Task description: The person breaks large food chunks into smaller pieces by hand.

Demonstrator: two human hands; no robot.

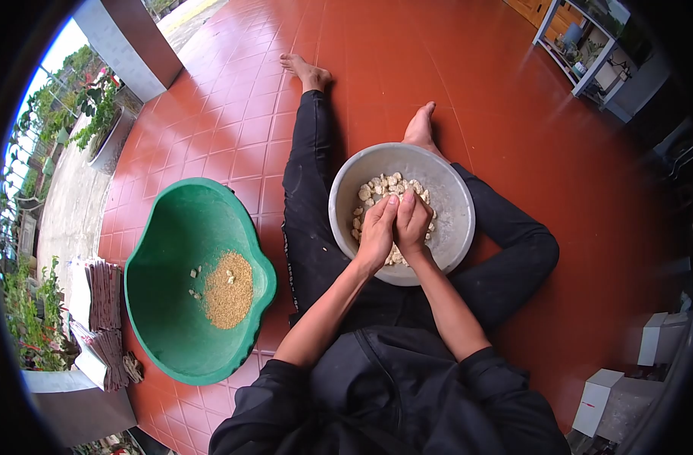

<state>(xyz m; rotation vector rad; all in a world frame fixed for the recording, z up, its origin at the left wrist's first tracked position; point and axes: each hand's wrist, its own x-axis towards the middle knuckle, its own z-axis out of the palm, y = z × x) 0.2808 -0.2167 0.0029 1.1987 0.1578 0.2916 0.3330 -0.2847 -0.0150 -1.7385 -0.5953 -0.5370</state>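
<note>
A round grey basin (456, 220) rests between the legs, with many pale, flat, roundish pieces (392, 184) in it. Over the basin my left hand (377, 231) and my right hand (413, 221) are pressed together, thumbs side by side and fingers curled. Whatever they hold between them is hidden by the fingers. To the left, a green basin (172, 220) stands on the floor, holding a heap of tan grains (229, 292) and a few small pale pieces.
Red tiled floor (233, 129) surrounds the outstretched legs (305, 167). Stacked bundles (104, 303) lie at the left, near potted plants (111, 136) and a pillar (126, 45). A shelf (589, 64) stands at upper right, white boxes (596, 402) at lower right.
</note>
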